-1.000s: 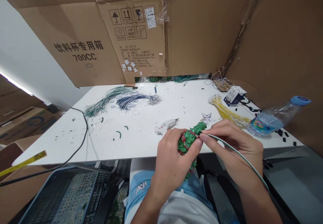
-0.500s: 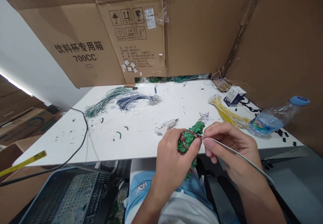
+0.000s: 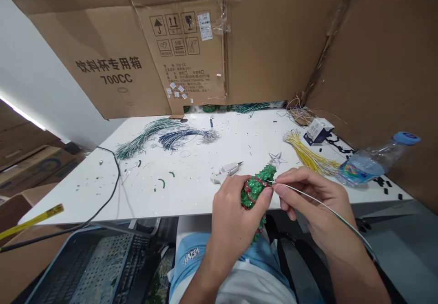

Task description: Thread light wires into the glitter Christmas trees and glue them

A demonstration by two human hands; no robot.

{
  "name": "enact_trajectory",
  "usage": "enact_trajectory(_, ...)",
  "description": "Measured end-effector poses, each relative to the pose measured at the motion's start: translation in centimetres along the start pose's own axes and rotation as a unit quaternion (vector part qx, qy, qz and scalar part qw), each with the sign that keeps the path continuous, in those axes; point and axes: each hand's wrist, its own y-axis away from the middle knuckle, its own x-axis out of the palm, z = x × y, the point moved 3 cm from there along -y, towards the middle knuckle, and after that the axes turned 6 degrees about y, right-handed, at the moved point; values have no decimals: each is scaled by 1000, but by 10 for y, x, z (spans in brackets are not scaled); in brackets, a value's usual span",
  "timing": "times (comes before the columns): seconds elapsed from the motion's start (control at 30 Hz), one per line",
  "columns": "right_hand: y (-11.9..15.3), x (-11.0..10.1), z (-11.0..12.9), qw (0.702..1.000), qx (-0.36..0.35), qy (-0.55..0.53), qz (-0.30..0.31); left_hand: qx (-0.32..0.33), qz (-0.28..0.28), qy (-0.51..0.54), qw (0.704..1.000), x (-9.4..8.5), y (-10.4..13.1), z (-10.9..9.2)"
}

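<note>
My left hand (image 3: 236, 212) is closed around a small green Christmas tree ornament (image 3: 255, 190) with red trim, tilted so its tip points up and right. A clear star (image 3: 277, 159) shows just beyond the tip; whether it is joined to the tree, I cannot tell. Between the thumb and fingers of my right hand (image 3: 308, 199) is pinched a thin wire (image 3: 318, 201), white near the tree and green farther back. Its end meets the tree's right side, and the exact contact is too small to make out. The tail runs back over my right wrist.
On the white table (image 3: 191, 185) lie a small glue gun (image 3: 226, 172), green wires (image 3: 147, 135), blue wires (image 3: 185, 136) and yellow wires (image 3: 310, 153). A plastic bottle (image 3: 372, 162) lies at the right. Cardboard (image 3: 273, 44) walls the back. A basket (image 3: 92, 258) stands lower left.
Both hands stay nearly in place. The right fingers have closed in slightly toward the tree, and the wire's tail has shifted a little to the right and down.
</note>
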Motion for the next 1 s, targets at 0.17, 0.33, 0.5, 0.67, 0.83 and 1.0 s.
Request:
enact_trajectory(0.17, -1, -1, 6, 996, -55, 61, -36, 22, -8, -36, 999, 2, 1, -1)
enact_trajectory(0.33, -2, -4, 10, 989, -69, 116, -63, 40, -23, -57, 997, 4, 1, 0)
enact_trajectory(0.5, -2, -4, 8, 990, -37, 123, -54, 46, -34, -77, 995, 5, 0, 2)
enact_trajectory(0.67, -1, -3, 8, 992, 11, 111, -52, 71, -50, -93, 992, 7, 0, 5)
enact_trajectory(0.83, 2, -4, 4, 989, 74, 98, -88, 88, -67, -103, 988, 8, 1, 6)
enact_trajectory(1.0, 2, -5, 0, 986, 83, 96, -108, 91, -64, -97, 989, 8, 0, 4)
